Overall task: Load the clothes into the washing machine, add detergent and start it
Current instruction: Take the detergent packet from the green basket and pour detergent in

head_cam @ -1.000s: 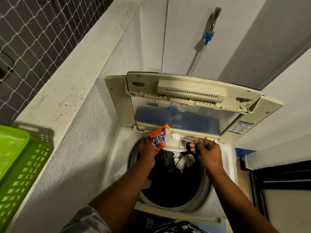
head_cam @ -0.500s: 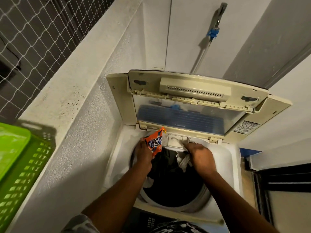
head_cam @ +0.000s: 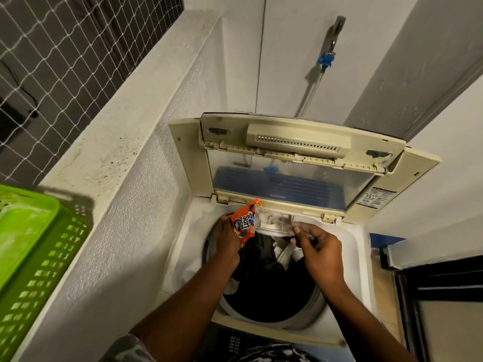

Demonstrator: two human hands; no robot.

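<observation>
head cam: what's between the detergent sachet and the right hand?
The detergent drawer, at the tub's back rim, lies between the sachet in the left hand and the right hand. Dark clothes lie below that gap.

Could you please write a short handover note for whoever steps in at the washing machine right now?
Left hand grips the orange detergent sachet beside the small pale detergent drawer at the tub's back rim.
Right hand, fingers curled, is at the drawer's right end; whether it grips anything is unclear.
Done: dark and white clothes are in the drum; the cream lid is up.
Left: finish the detergent, close the lid, start.
</observation>
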